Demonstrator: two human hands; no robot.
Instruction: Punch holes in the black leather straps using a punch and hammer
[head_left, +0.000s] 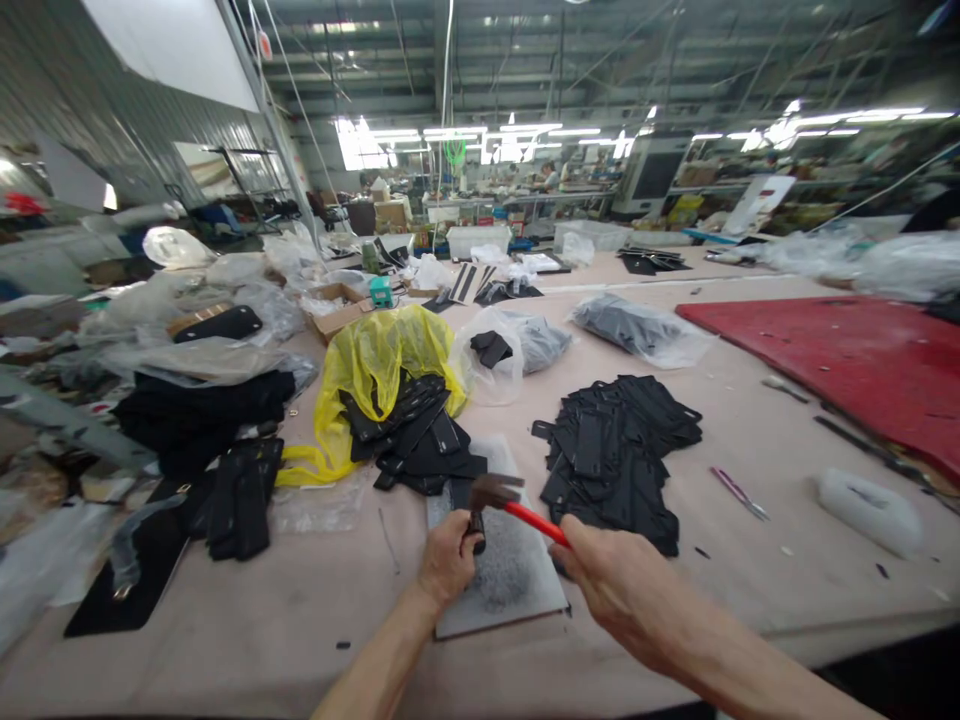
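My right hand [622, 585] is closed round the red handle of a hammer [517, 505], whose dark head hangs just above a small black piece [477, 528]. My left hand [448, 562] pinches that piece and holds it down on a grey slab [517, 590] at the table's near edge. Behind the slab lies a heap of black strips [420, 440] spilling from a yellow plastic bag [375, 365]. A second pile of black flat pieces [619, 450] lies to the right of the hammer.
A red mat [847, 365] covers the right side of the table. Thin tools [739, 492] and a white foam roll [870, 508] lie at the right. Clear bags [645, 330] of dark parts sit behind. Black fabric [199, 420] and plastic clutter the left.
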